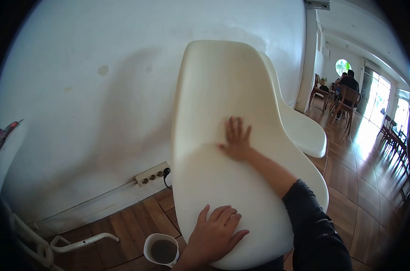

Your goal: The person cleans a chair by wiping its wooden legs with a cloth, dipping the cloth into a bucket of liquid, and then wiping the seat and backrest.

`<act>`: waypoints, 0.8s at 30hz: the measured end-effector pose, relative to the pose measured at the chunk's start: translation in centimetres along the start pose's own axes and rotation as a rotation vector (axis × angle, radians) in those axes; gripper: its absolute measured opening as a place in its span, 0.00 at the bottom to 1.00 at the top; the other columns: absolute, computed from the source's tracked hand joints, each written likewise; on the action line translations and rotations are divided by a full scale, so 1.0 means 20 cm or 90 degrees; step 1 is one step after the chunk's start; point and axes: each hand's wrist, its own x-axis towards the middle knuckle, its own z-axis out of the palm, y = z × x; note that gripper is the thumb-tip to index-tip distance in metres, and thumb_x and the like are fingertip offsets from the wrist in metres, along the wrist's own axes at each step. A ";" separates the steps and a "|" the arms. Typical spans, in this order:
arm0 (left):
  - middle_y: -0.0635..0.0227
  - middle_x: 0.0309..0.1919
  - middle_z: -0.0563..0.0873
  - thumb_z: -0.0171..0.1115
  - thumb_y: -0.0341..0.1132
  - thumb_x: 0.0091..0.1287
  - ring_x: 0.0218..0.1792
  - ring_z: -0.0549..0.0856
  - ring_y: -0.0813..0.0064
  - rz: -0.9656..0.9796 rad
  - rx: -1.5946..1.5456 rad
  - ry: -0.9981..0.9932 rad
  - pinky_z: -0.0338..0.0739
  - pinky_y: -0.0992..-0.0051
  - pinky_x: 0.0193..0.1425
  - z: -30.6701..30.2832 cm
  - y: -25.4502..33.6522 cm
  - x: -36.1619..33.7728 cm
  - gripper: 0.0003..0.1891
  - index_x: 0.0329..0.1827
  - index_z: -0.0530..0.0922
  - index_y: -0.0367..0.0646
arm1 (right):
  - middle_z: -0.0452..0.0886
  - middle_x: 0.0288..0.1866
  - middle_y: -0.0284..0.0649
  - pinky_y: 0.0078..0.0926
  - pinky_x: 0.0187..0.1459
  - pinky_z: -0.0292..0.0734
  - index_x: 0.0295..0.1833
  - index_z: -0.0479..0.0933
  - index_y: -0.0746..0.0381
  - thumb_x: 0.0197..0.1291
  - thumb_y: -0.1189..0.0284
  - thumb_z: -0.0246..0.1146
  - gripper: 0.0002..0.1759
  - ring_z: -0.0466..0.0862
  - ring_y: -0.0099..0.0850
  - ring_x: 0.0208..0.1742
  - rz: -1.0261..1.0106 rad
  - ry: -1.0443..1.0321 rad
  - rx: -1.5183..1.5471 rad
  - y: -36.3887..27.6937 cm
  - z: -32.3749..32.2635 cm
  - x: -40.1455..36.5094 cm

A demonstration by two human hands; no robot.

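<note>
A cream-white moulded chair (223, 77) stands before me, its backrest towards the wall. My right hand (235, 139) lies with spread fingers against the lower part of the backrest; its fingertips are slightly blurred, and a dark sleeve covers the arm. Near the front left edge of the seat, my left hand (214, 235) rests with fingers apart and thumb out to the right. Neither hand holds anything that I can see. Just left of my left wrist is a white container (147, 246) with murky liquid in it.
A second white chair (299, 128) sits behind the first. On the wall's base is a power strip (153, 175) with a black plug. White metal tubing (85, 241) stands at lower left. Far right, people (349, 83) sit near wooden chairs (348, 100) on the tiled floor.
</note>
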 end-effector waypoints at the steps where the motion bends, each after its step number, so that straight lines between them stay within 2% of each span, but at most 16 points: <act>1: 0.66 0.51 0.79 0.59 0.49 0.65 0.59 0.75 0.67 0.002 0.003 0.000 0.64 0.52 0.64 0.00 0.00 0.00 0.18 0.48 0.77 0.45 | 0.21 0.78 0.44 0.71 0.66 0.25 0.76 0.30 0.59 0.60 0.34 0.36 0.52 0.22 0.50 0.77 -0.037 -0.049 0.054 -0.10 -0.01 -0.04; 5: 0.64 0.50 0.79 0.60 0.46 0.64 0.59 0.75 0.64 0.007 -0.029 0.029 0.65 0.54 0.64 0.00 0.00 0.00 0.17 0.48 0.77 0.44 | 0.21 0.78 0.45 0.69 0.67 0.27 0.76 0.26 0.59 0.63 0.35 0.31 0.50 0.23 0.49 0.77 -0.206 -0.194 0.269 -0.46 -0.18 -0.19; 6: 0.63 0.50 0.79 0.61 0.45 0.63 0.58 0.75 0.63 0.017 -0.033 0.040 0.65 0.56 0.64 0.00 0.00 0.00 0.17 0.47 0.77 0.43 | 0.21 0.78 0.45 0.69 0.67 0.27 0.76 0.26 0.59 0.63 0.35 0.31 0.50 0.23 0.49 0.77 -0.205 -0.193 0.272 -0.52 -0.23 -0.24; 7: 0.63 0.50 0.79 0.61 0.45 0.63 0.58 0.75 0.63 0.019 -0.032 0.036 0.65 0.56 0.64 0.01 -0.01 0.00 0.17 0.47 0.77 0.43 | 0.22 0.78 0.45 0.70 0.67 0.28 0.76 0.27 0.59 0.64 0.36 0.30 0.48 0.26 0.48 0.78 -0.269 -0.208 0.321 -0.56 -0.27 -0.29; 8: 0.62 0.49 0.79 0.61 0.44 0.63 0.58 0.75 0.62 0.023 -0.053 0.033 0.66 0.58 0.64 0.01 -0.01 0.00 0.16 0.47 0.77 0.42 | 0.23 0.79 0.44 0.70 0.67 0.28 0.76 0.28 0.59 0.65 0.37 0.28 0.47 0.28 0.46 0.78 -0.333 -0.224 0.370 -0.59 -0.30 -0.33; 9: 0.61 0.49 0.79 0.62 0.43 0.63 0.57 0.76 0.61 0.028 -0.074 0.031 0.67 0.60 0.64 0.01 -0.02 0.00 0.16 0.47 0.76 0.42 | 0.23 0.79 0.44 0.70 0.67 0.28 0.76 0.28 0.59 0.65 0.37 0.28 0.47 0.28 0.46 0.78 -0.330 -0.223 0.373 -0.57 -0.32 -0.35; 11: 0.60 0.48 0.79 0.62 0.43 0.63 0.56 0.76 0.60 0.029 -0.079 0.023 0.67 0.61 0.64 0.01 -0.01 0.00 0.16 0.46 0.76 0.42 | 0.28 0.80 0.40 0.71 0.68 0.28 0.77 0.31 0.55 0.65 0.38 0.26 0.44 0.33 0.42 0.79 -0.413 -0.218 0.306 -0.52 -0.34 -0.39; 12: 0.60 0.48 0.79 0.62 0.42 0.62 0.54 0.76 0.59 0.029 -0.084 0.018 0.67 0.62 0.64 0.00 -0.01 0.01 0.16 0.46 0.76 0.41 | 0.28 0.80 0.40 0.71 0.68 0.28 0.77 0.31 0.55 0.65 0.38 0.26 0.44 0.33 0.42 0.79 -0.413 -0.217 0.309 -0.49 -0.35 -0.38; 14: 0.60 0.48 0.79 0.62 0.42 0.62 0.54 0.77 0.59 0.024 -0.086 0.013 0.67 0.61 0.64 0.01 -0.02 0.01 0.15 0.46 0.76 0.42 | 0.32 0.80 0.35 0.70 0.68 0.29 0.77 0.33 0.51 0.67 0.41 0.27 0.40 0.36 0.38 0.79 -0.377 -0.229 0.201 -0.40 -0.32 -0.34; 16: 0.59 0.49 0.79 0.62 0.42 0.63 0.54 0.77 0.58 0.024 -0.086 0.002 0.67 0.61 0.64 0.02 -0.02 0.00 0.15 0.46 0.77 0.42 | 0.33 0.80 0.31 0.70 0.68 0.26 0.77 0.36 0.49 0.66 0.39 0.27 0.40 0.37 0.37 0.79 -0.284 -0.225 0.150 -0.24 -0.22 -0.29; 21: 0.57 0.49 0.80 0.62 0.41 0.63 0.54 0.78 0.56 0.019 -0.107 0.018 0.68 0.61 0.63 0.02 -0.02 0.01 0.14 0.47 0.77 0.42 | 0.34 0.80 0.28 0.71 0.67 0.22 0.77 0.40 0.50 0.67 0.41 0.30 0.39 0.36 0.34 0.80 -0.083 -0.250 -0.045 0.35 -0.15 -0.31; 24: 0.57 0.47 0.80 0.62 0.39 0.63 0.53 0.78 0.56 0.014 -0.119 0.028 0.70 0.62 0.61 0.01 -0.01 0.01 0.13 0.45 0.77 0.41 | 0.34 0.80 0.24 0.69 0.68 0.22 0.77 0.40 0.48 0.66 0.40 0.31 0.39 0.32 0.29 0.79 -0.023 -0.272 -0.148 0.62 -0.26 -0.40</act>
